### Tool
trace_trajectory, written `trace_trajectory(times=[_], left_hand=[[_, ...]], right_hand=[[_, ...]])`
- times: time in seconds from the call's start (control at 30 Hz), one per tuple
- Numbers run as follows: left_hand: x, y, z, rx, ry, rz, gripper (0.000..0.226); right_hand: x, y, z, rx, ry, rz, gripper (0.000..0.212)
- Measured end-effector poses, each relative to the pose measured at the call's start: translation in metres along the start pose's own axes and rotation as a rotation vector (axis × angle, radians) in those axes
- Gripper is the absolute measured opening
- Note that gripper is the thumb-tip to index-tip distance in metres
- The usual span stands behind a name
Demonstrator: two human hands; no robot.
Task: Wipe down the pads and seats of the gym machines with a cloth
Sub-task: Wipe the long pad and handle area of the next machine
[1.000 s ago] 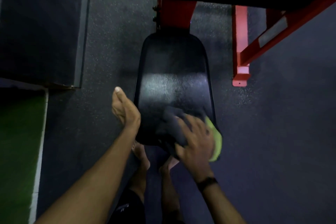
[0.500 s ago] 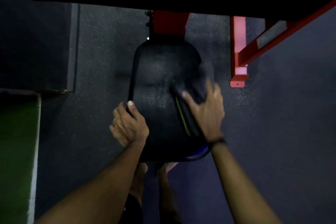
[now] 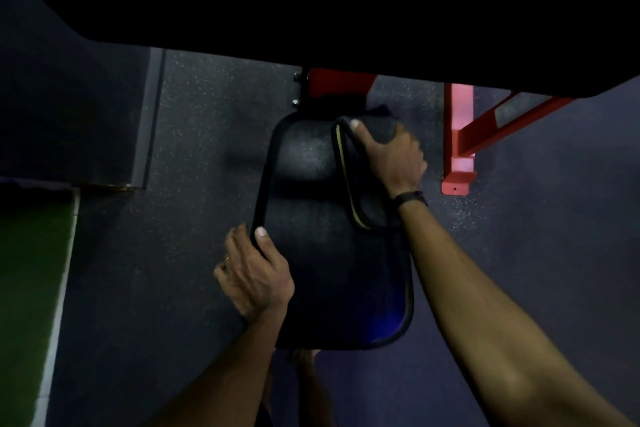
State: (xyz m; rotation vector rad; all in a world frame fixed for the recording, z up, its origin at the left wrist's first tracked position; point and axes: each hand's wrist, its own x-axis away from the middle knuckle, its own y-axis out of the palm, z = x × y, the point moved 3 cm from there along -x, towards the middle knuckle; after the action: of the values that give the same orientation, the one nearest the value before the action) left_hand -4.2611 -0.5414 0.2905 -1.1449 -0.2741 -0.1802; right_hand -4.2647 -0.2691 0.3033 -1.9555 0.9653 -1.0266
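Cloth [image 3: 367,177], dark with a yellow-green edge, is lying on the far right part of the black seat pad [image 3: 311,184], trailing back toward the wrist. Right hand [image 3: 391,156] presses down on it with the fingers bent over its far end. Left hand [image 3: 254,274] grips the pad's left rim, thumb on top, fingers wrapped under. Red frame [image 3: 457,149] stands on the speckled floor [image 3: 194,149] just right.
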Motion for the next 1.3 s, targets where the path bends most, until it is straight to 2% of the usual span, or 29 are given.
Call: trace_trajectory(times=[0.17,0.3,0.5,0.63,0.77,0.9,0.93,1.07,1.17,1.3], left_hand=[[0.0,0.003,-0.001,0.016,0.009,0.001,0.058],[-0.001,0.002,-0.003,0.025,0.006,-0.022,0.059],[-0.001,0.003,-0.003,0.027,0.002,-0.015,0.056],[0.0,0.003,-0.004,0.033,0.025,-0.019,0.056],[-0.001,0.001,-0.001,0.029,0.025,-0.021,0.056],[-0.001,-0.002,-0.001,0.019,0.018,-0.026,0.058],[0.0,-0.003,-0.001,0.022,0.014,-0.025,0.06],[0.0,-0.005,-0.001,0.04,0.01,0.002,0.061],[0.001,-0.005,-0.002,0.044,0.01,0.051,0.057],[-0.001,-0.002,-0.003,0.075,-0.004,0.054,0.06]], right_hand=[[-0.011,0.002,0.002,-0.018,-0.115,0.04,0.083],[0.008,0.007,0.002,0.171,-0.375,0.088,0.081],[-0.014,0.018,-0.036,0.349,-0.404,0.113,0.099],[0.001,0.024,-0.039,0.437,-0.436,0.17,0.079],[0.025,0.032,-0.048,0.417,-0.537,0.176,0.064],[0.093,0.05,-0.034,0.406,-0.854,0.076,0.059],[0.102,0.054,-0.033,0.42,-0.885,0.068,0.06],[0.074,0.06,-0.059,0.517,-0.787,0.072,0.069],[0.049,0.068,-0.089,0.603,-0.739,0.103,0.068],[0.019,0.08,-0.128,0.608,-0.653,0.043,0.068]])
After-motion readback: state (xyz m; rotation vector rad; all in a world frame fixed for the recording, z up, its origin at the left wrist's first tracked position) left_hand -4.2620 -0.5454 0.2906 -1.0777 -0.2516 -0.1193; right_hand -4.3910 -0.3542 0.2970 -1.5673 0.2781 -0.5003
